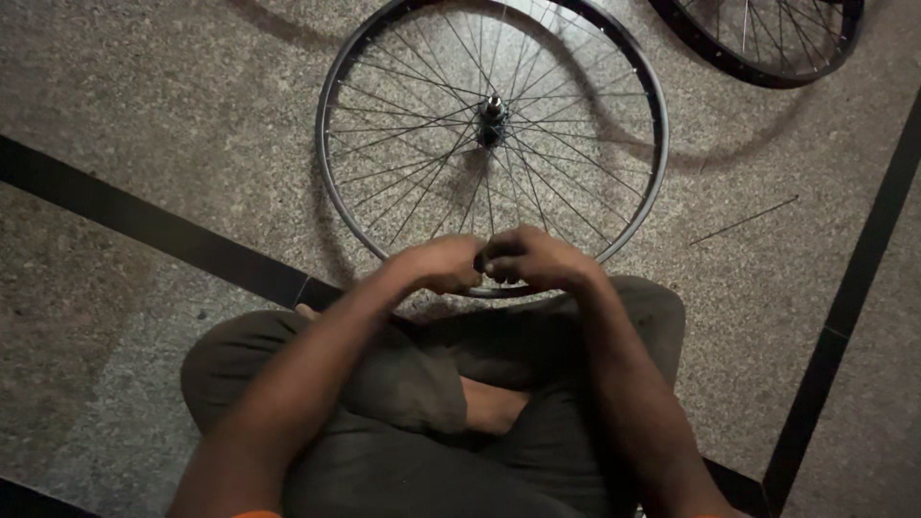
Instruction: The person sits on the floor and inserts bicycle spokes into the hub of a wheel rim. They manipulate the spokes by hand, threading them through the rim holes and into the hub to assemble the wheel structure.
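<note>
- Speckled stone floor (144, 115), dark strips crossing it.
- Two spoked wheels: one wheel (491, 144) before the crossed legs, a second wheel (767, 43) top right.
- One loose spoke (743, 221) lying beside.
- Left hand (436, 264) and right hand (537, 259) curled together at the near rim, pinching there; held item hidden.

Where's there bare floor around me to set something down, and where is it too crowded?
Bare stone floor lies left of the spoked wheel, above the dark inlay strip. More bare floor lies right of the wheel, apart from a loose spoke. It is crowded at the near rim, where the left hand and right hand meet, and near the second wheel.
</note>
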